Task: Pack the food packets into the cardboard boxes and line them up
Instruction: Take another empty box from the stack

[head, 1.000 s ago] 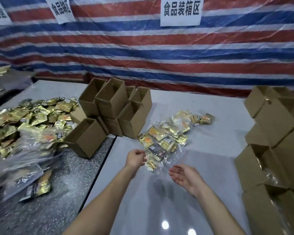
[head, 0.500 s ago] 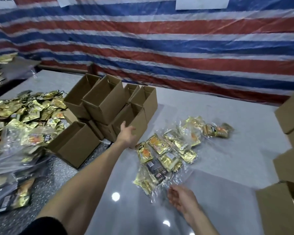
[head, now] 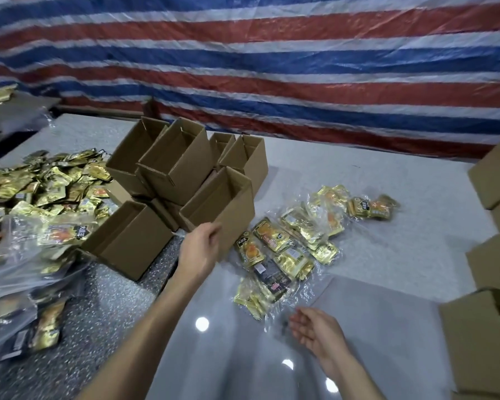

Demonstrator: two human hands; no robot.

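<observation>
My left hand [head: 200, 249] grips the near corner of an open, empty cardboard box [head: 228, 203] at the front of a stack of open boxes [head: 173, 166] in the middle of the table. Just right of that box lies a clear plastic bag of gold food packets [head: 289, 246], spread flat on the grey table. My right hand [head: 315, 332] hovers open, palm up, at the bag's near end, holding nothing. Another empty box [head: 127, 243] lies tipped on its side to the left.
A large heap of loose gold packets [head: 41, 186] and more bagged packets [head: 20, 272] cover the left of the table. More cardboard boxes [head: 491, 255] are piled along the right edge. A striped tarp [head: 272, 67] hangs behind the grey table [head: 387, 278].
My left hand left the packet bag, reached forward to the box stack and took hold of the front box. My right hand stayed by the bag's near end. The view shifted left and down.
</observation>
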